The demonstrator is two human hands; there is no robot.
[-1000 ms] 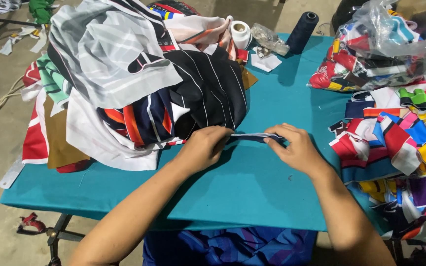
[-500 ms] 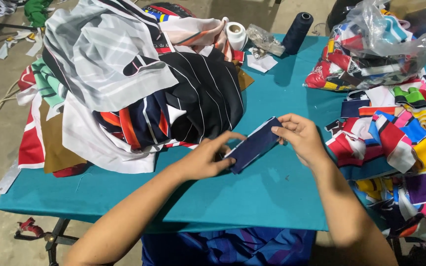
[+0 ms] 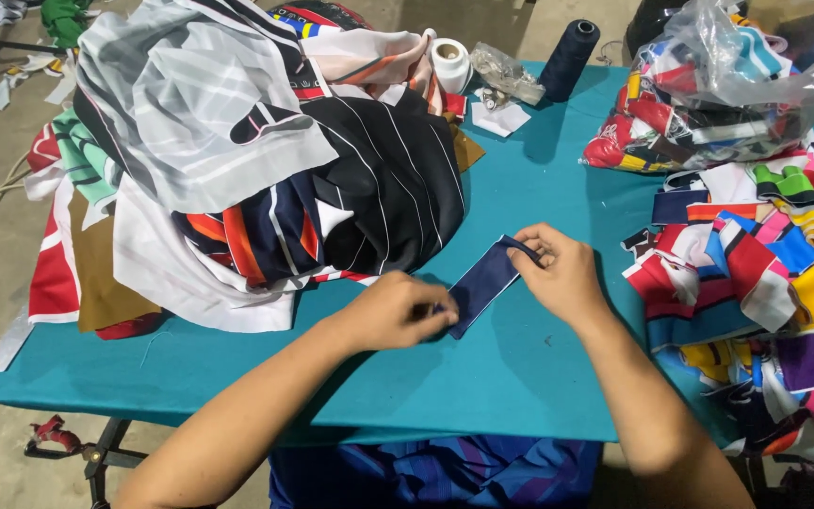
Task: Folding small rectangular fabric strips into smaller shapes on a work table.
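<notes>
A narrow navy blue fabric strip (image 3: 484, 281) lies slanted on the teal table (image 3: 482, 377), stretched between both hands. My left hand (image 3: 398, 309) pinches its lower left end with closed fingers. My right hand (image 3: 562, 273) grips the upper right end, where the strip's edge folds over the fingers. Both forearms reach in from the bottom edge.
A large heap of striped black, white and multicoloured garments (image 3: 266, 160) fills the table's left half. Colourful small fabric pieces (image 3: 756, 273) pile at the right, with a clear plastic bag of more pieces (image 3: 718, 94) behind. A dark thread cone (image 3: 569, 58) and a white roll (image 3: 450, 64) stand at the back.
The strip was held edge-on between both hands a second ago. It has since been turned flat and laid slanted on the table, with the hands spread further apart.
</notes>
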